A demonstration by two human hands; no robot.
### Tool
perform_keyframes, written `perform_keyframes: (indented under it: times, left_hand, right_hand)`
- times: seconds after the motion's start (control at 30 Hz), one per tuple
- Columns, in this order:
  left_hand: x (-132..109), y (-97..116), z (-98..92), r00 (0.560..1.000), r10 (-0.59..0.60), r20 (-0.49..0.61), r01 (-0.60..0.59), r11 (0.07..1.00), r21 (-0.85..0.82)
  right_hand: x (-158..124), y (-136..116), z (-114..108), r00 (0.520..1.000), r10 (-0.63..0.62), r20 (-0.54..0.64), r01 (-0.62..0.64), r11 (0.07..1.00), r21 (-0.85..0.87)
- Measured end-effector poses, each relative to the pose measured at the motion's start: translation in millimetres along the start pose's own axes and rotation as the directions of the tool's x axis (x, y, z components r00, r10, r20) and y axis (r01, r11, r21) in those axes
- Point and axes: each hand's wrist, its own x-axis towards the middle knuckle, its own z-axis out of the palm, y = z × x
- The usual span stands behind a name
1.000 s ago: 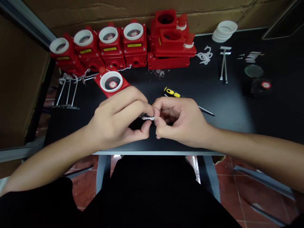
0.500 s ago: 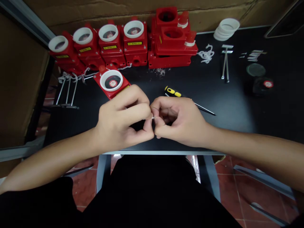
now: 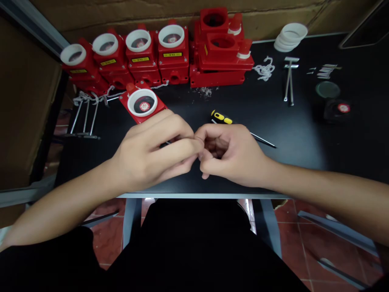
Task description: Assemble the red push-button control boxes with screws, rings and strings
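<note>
My left hand (image 3: 161,152) and my right hand (image 3: 229,152) meet fingertip to fingertip above the front of the black table. Both are closed in a pinch, and whatever lies between the fingertips is hidden now. Just beyond my left hand sits a red housing (image 3: 156,112) with a white ring (image 3: 130,104) around its round window, its near part covered by the hand. A screwdriver (image 3: 223,117) with a black and yellow handle lies behind my right hand, its shaft sticking out to the right.
Several red boxes with white rings (image 3: 171,36) line the back left. Red covers (image 3: 220,50) are stacked beside them. Farther right are stacked white rings (image 3: 290,37), white cord (image 3: 265,69), metal T-shaped pieces (image 3: 289,81), small screws (image 3: 326,71), a glass disc (image 3: 327,89) and a dark part (image 3: 337,110).
My left fingers have moved right and closed over the right fingertips. The small whitish piece seen between them before is now hidden. My right hand has hardly moved.
</note>
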Motion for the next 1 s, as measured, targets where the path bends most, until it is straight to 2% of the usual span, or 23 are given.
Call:
perform_keyframes:
  times: [0.03,0.13,0.27,0.53,0.7,0.77,0.87,1.0]
  left_hand:
    - [-1,-1,-0.2,1.000,0.023,-0.006,-0.023,1.000,0.005]
    - [-1,2,-1.2,1.000,-0.011,-0.002,0.011,1.000,-0.006]
    - [1,9,-3.6,0.992,-0.122,0.039,0.124,0.990,-0.062]
    - [0,10,-5.2,0.970,-0.237,0.059,0.244,0.953,-0.177]
    - [2,10,-7.3,0.964,-0.257,0.073,0.267,0.945,-0.192]
    - [2,9,-7.3,0.968,-0.242,0.061,0.249,0.954,-0.169]
    - [1,5,-7.0,0.991,-0.129,0.025,0.131,0.986,-0.099]
    - [0,-2,-10.0,0.997,-0.038,0.060,0.037,0.999,0.022]
  right_hand:
    - [0,0,0,1.000,0.002,0.001,-0.002,1.000,0.000]
    - [0,0,0,1.000,0.001,0.005,-0.001,1.000,-0.009]
    - [0,2,0,1.000,-0.008,0.019,0.009,1.000,-0.028]
    - [-1,2,0,1.000,-0.004,0.007,0.004,1.000,-0.012]
    - [0,1,0,1.000,-0.004,0.016,0.004,1.000,-0.003]
    - [0,1,0,1.000,-0.002,0.011,0.002,1.000,0.006]
    - [0,2,-1,1.000,0.004,0.004,-0.004,1.000,0.017]
    - [0,1,-2,1.000,0.008,0.011,-0.008,1.000,0.013]
